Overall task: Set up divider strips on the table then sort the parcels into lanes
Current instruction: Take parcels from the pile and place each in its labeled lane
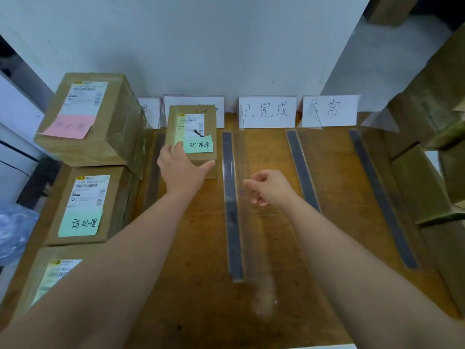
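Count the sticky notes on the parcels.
3: pink note on the tall left parcel; green note on the nearer parcel; second green note on the small parcel under the left hand. The forearm may hide more.

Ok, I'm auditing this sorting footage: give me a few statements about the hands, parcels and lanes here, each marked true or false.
1. The left hand rests on the small parcel that bears a green note. True.
2. The right hand holds a parcel. False: its fingers are curled and it holds nothing.
3. The top parcel of the left stack carries a pink note. True.
4. The small parcel stands in the rightmost lane. False: it stands left of the 已完成 sign, beyond a divider strip.
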Demonstrator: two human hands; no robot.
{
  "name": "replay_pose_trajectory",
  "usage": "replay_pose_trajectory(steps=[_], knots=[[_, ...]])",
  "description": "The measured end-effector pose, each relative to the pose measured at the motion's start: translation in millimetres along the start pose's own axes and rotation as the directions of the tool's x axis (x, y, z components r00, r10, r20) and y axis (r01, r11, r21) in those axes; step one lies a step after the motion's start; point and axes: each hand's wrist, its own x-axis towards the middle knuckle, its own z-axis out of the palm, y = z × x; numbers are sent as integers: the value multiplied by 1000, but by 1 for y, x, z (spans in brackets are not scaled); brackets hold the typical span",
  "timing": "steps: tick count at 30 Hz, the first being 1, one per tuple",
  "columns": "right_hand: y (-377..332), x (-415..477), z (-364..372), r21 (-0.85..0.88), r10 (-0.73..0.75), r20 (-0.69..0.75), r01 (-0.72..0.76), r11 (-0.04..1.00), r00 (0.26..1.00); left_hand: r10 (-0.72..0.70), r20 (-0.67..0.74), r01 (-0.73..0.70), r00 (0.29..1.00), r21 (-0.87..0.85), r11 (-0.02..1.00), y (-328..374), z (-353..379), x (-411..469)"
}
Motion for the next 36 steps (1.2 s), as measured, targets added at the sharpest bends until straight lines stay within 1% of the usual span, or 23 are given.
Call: replay_pose_trajectory(steps=[3,6,9,15,19,23,30,36], knots=[[-3,5,4,36,8,7,-8,999,1000,-30,99,13,995,166,986,-2,3,21],[-6,11,7,39,-6,3,6,999,1000,-60,173,19,983,232,973,-3,9,35],[-10,16,7,69,-11,0,11,998,1000,-101,205,36,974,299,954,-2,15,43],[-13,21,6,35,-24,17,24,999,1000,-170,170,111,971,308,945,2,18,53],[-15,25,6,34,-18,16,18,999,1000,-193,147,166,970,177,970,6,18,57],[-14,27,7,50,-17,23,16,999,1000,-185,169,160,968,150,976,7,22,55],[-14,27,5,48,-28,24,27,998,999,-140,157,98,978,249,964,11,28,48],[-15,25,1,30,-45,9,45,999,999,-132,132,96,982,252,963,10,25,43]])
